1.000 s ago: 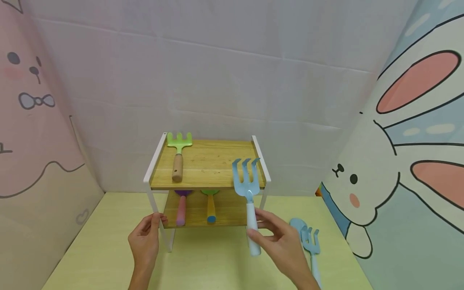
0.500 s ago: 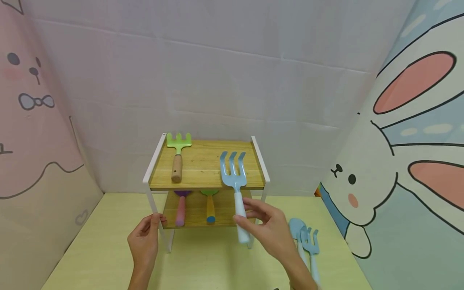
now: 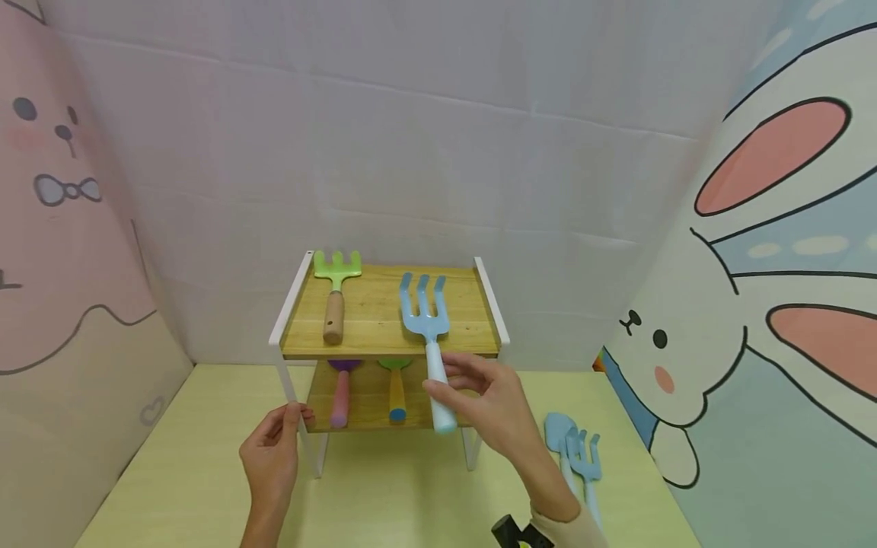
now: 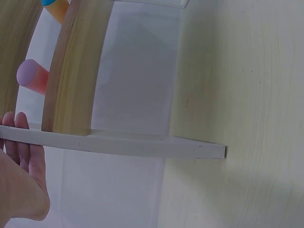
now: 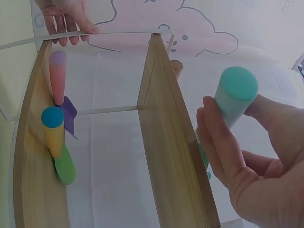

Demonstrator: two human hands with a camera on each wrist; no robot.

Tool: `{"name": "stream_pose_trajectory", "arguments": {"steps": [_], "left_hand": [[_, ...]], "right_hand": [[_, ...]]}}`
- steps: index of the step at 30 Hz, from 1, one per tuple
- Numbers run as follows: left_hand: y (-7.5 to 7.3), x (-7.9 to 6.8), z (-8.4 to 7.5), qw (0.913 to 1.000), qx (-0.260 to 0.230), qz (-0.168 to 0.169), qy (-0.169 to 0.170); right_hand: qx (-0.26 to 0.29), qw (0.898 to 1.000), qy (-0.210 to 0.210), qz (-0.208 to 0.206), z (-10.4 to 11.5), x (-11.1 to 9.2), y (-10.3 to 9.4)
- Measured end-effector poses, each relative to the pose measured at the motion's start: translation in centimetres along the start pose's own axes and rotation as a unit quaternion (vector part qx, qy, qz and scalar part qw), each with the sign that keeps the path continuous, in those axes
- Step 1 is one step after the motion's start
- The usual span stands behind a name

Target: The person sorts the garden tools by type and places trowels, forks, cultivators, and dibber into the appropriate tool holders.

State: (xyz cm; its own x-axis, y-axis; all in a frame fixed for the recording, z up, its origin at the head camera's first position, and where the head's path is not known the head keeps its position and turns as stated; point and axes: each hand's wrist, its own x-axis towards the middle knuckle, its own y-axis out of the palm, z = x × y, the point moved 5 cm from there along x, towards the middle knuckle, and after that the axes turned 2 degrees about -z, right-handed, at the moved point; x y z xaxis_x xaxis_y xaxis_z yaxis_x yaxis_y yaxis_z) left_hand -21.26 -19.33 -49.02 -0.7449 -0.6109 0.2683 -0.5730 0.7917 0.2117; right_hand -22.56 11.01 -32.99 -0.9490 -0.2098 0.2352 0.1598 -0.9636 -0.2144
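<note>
Now your right grip point(image 3: 489, 396), pinching the blue fork point(image 3: 425, 325) by its handle point(image 3: 441, 412), has brought it leftward and farther in, its head above the upper shelf point(image 3: 380, 304); setting it down seems close, not yet done. Your left grip point(image 3: 272, 449) holds the white rack leg point(image 3: 287, 379).

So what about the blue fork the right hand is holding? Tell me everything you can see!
The blue fork has three prongs with bent tips, shiny like metal. Its smooth handle is paler blue with a turquoise end; I can't tell what it's made of. The right hand pinches the handle. The prongs point forward and, in the head view, show against the top shelf; whether they touch it, I can't tell.
</note>
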Motion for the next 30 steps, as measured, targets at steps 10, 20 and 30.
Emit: {"name": "stream_pose_trajectory", "arguments": {"steps": [10,20,30], "left_hand": [[0.1,0.0,-0.2,0.9998,-0.019,0.005,0.003],[0.0,0.3,0.2,0.9998,-0.017,0.000,0.004],[0.0,0.3,0.4,0.9999,-0.015,0.000,0.002]], "right_hand": [[-0.012,1.000,0.019,0.003,0.7,2.1,1.1],[-0.067,0.997,0.024,-0.006,2.3,3.7,1.7],[-0.102,0.994,0.047,0.016,2.9,5.2,2.0]]}}
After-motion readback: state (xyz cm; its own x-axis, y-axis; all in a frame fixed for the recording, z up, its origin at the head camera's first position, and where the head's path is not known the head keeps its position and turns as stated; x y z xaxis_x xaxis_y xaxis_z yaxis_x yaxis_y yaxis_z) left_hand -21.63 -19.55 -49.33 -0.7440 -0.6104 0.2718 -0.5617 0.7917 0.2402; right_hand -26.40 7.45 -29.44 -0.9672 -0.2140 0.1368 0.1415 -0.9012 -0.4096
